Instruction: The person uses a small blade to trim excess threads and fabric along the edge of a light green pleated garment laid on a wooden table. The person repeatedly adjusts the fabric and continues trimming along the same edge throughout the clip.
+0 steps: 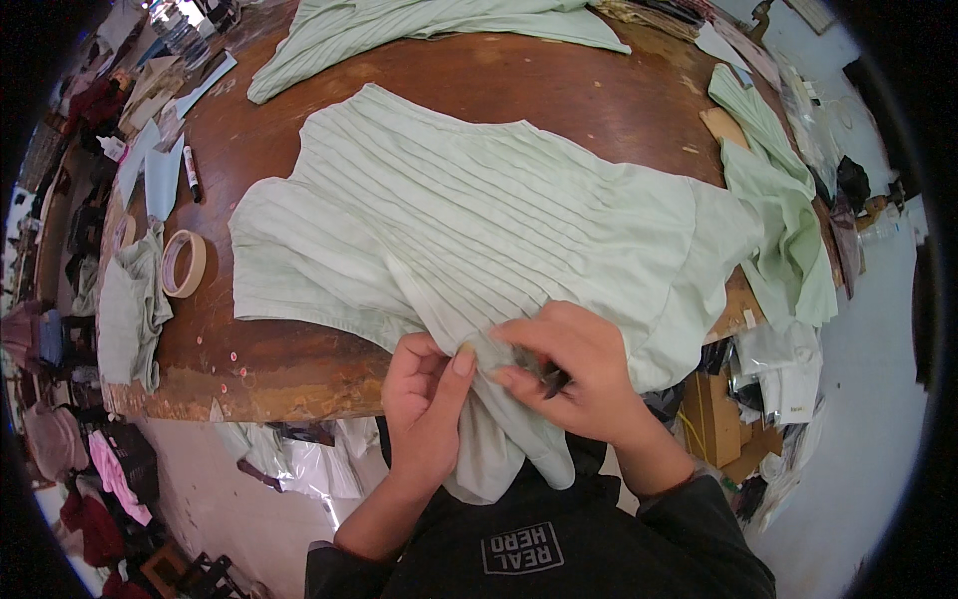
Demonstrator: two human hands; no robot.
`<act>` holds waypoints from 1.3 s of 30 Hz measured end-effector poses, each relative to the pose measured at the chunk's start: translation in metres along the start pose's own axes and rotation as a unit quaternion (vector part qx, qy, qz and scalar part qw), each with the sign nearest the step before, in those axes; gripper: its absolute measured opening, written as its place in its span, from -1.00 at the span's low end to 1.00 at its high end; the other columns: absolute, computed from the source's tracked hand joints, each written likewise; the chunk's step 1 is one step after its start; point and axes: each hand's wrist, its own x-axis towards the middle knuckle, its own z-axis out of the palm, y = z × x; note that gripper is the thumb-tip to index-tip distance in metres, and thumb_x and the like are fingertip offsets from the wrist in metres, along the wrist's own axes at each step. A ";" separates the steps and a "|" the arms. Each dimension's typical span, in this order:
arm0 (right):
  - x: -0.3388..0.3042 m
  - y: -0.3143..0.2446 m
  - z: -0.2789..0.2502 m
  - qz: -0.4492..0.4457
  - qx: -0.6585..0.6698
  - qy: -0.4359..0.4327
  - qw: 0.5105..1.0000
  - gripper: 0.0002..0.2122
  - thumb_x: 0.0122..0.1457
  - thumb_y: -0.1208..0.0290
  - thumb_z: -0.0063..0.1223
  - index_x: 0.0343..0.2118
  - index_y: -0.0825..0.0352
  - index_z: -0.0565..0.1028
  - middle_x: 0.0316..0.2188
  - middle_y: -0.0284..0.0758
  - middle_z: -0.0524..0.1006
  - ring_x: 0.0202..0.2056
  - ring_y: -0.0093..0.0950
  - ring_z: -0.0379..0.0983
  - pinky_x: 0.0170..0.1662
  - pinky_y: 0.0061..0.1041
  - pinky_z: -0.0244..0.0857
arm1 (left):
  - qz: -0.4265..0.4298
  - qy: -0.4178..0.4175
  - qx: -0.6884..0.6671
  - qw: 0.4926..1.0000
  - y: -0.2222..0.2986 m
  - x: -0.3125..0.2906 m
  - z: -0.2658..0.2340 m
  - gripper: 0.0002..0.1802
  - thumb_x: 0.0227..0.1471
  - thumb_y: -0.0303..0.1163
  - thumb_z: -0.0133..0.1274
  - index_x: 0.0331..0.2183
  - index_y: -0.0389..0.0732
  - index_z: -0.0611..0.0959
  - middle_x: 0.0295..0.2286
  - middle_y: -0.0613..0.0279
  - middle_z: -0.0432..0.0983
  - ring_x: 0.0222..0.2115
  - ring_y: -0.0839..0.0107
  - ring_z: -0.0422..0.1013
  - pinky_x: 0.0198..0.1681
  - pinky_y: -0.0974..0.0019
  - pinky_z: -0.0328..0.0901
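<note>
A pale green pleated garment [479, 200] lies spread across the brown wooden table, its near part drawn over the front edge towards me. My left hand [427, 384] pinches the garment's edge between thumb and fingers. Close beside it, my right hand [574, 369] is closed round a small dark tool [552, 377], whose kind I cannot make out. The tool's front end is blurred where it meets the cloth between my two hands. Below them, a loose fold of the garment hangs in front of my dark top.
On the table's left lie a tape roll [184, 264], a marker [192, 174], blue paper pieces [163, 180] and folded pale cloth [135, 309]. More green fabric lies at the far edge [439, 22] and hangs at the right [783, 200]. Cartons and plastic bags [783, 364] stand below right.
</note>
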 end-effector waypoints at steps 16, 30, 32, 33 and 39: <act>-0.014 0.012 0.017 0.130 0.184 0.005 0.974 -0.94 0.25 0.60 -0.12 -0.37 0.40 0.33 -0.47 -0.35 0.38 -0.45 -0.58 0.21 -0.30 -0.65 0.17 | 0.011 0.004 0.044 0.999 0.004 0.004 0.014 -0.62 0.14 -0.58 0.00 -0.01 -0.30 0.32 -0.21 0.20 0.44 -0.21 0.55 0.37 -0.11 0.48 0.26; -0.015 0.008 -0.003 0.152 0.107 0.031 0.982 -0.82 0.15 0.49 0.07 -0.23 0.39 0.37 -0.43 -0.33 0.40 -0.43 -0.55 0.29 -0.33 -0.60 0.21 | 0.053 -0.036 0.281 0.958 0.006 0.007 0.004 -0.76 0.13 -0.53 0.04 -0.12 -0.31 0.61 -0.48 0.55 0.37 -0.55 0.80 0.10 -0.50 0.64 0.00; -0.021 0.013 -0.008 0.128 0.072 0.056 0.988 -0.76 0.12 0.44 0.13 -0.19 0.38 0.39 -0.40 -0.23 0.46 -0.42 -0.37 0.43 -0.34 -0.46 0.30 | 0.054 -0.035 0.281 0.958 0.004 0.008 0.004 -0.76 0.12 -0.53 0.05 -0.13 -0.31 0.61 -0.49 0.56 0.36 -0.57 0.81 0.07 -0.52 0.64 -0.03; -0.023 0.014 -0.011 0.133 0.046 0.031 0.990 -0.74 0.11 0.43 0.14 -0.17 0.37 0.39 -0.37 -0.20 0.46 -0.40 -0.32 0.44 -0.33 -0.43 0.31 | 0.054 -0.033 0.282 0.957 0.003 0.008 0.003 -0.76 0.12 -0.52 0.06 -0.14 -0.31 0.62 -0.50 0.56 0.36 -0.58 0.81 0.06 -0.53 0.64 -0.04; -0.020 0.014 -0.018 0.100 0.006 -0.059 0.993 -0.72 0.06 0.41 0.19 -0.19 0.37 0.44 -0.31 -0.17 0.50 -0.37 -0.22 0.44 -0.29 -0.41 0.32 | 0.052 -0.026 0.278 0.959 0.004 0.007 0.004 -0.76 0.12 -0.52 0.07 -0.14 -0.30 0.63 -0.48 0.56 0.37 -0.57 0.81 0.07 -0.53 0.64 -0.02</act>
